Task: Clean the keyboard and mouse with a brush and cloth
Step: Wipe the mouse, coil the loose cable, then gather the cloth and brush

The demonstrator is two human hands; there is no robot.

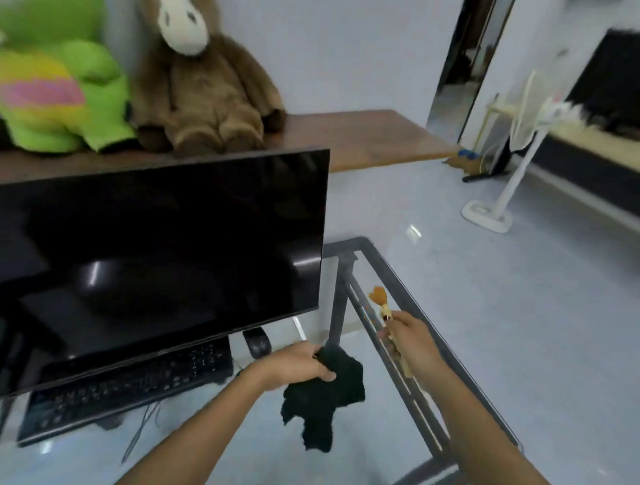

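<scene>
Keyboard (125,384) left; left hand (299,365) grips cloth (324,395), right hand (409,339) brush (381,306).

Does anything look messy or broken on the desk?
Nothing looks broken or spilled. The keyboard sits crooked, partly tucked under the monitor. The picture is blurry, so small dirt can't be seen.

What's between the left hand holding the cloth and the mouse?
Head view: only bare glass desk separates the left hand, gripping the black cloth, from the mouse just beyond it.
</scene>
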